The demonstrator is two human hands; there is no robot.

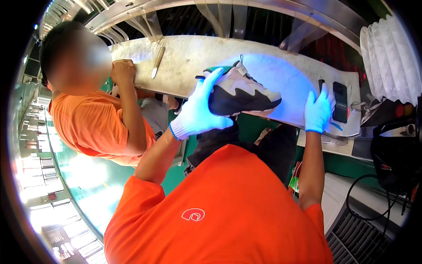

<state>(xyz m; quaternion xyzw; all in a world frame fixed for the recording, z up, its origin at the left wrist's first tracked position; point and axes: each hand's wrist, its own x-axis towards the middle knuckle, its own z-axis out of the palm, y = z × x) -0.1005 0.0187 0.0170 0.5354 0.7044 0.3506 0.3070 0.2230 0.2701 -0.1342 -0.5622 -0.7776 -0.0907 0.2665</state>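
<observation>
While blue light pools on the table (184, 55), my gloved left hand (198, 110) wraps its spread fingers round the heel of a white-and-black sneaker (246, 92), tilting it at the near edge. My right hand (317, 111) lies flat, fingers spread, beside a dark phone (340, 102). I judge inspection underway; turning the sneaker would need a firmer grip.

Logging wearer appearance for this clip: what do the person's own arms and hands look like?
Both hands wear white knit gloves with blue-edged cuffs, the left hand and the right hand alike, tinted bluish by the light. The forearms are bare. Short orange sleeves belong to an orange shirt with a small white logo.
</observation>
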